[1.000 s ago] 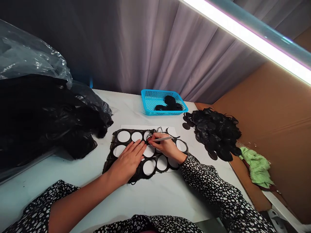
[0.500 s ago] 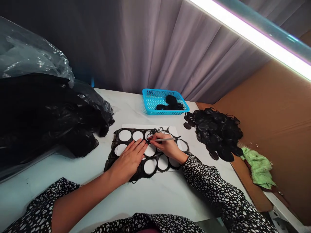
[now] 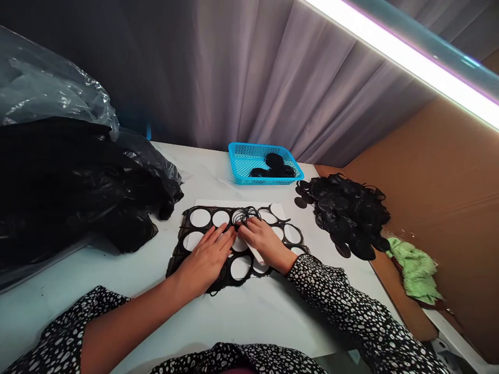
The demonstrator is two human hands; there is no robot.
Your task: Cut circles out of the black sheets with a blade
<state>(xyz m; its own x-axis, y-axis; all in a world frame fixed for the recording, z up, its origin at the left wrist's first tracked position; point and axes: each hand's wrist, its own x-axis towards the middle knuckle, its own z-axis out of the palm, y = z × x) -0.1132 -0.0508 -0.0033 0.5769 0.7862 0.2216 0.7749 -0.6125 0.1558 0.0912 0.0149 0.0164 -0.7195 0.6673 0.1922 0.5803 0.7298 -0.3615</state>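
Observation:
A black sheet [image 3: 177,249] with rows of round holes lies on a white paper [image 3: 206,202], which shows through the holes. My left hand [image 3: 208,254] rests flat on the sheet's middle, fingers stretched out side by side. My right hand [image 3: 267,241] is closed just to its right, fingertips down at the sheet. From under its palm sticks a slim pale tool [image 3: 256,255], perhaps tweezers; its tip is hidden by the fingers. Beyond the fingertips, thin black loops [image 3: 246,214] stand up over one of the holes in the back row.
A blue mesh basket [image 3: 234,169] holding black looped pieces stands at the back. To the right are a heap of black discs [image 3: 343,213] and a green cloth [image 3: 415,270]. A large black plastic bag [image 3: 78,182] covers the left side. A lit tube lamp [image 3: 409,57] hangs above.
My right hand has shifted slightly towards me and turned, so the tool now points back under the palm. More black loops are raised at the back row. My left hand stays put.

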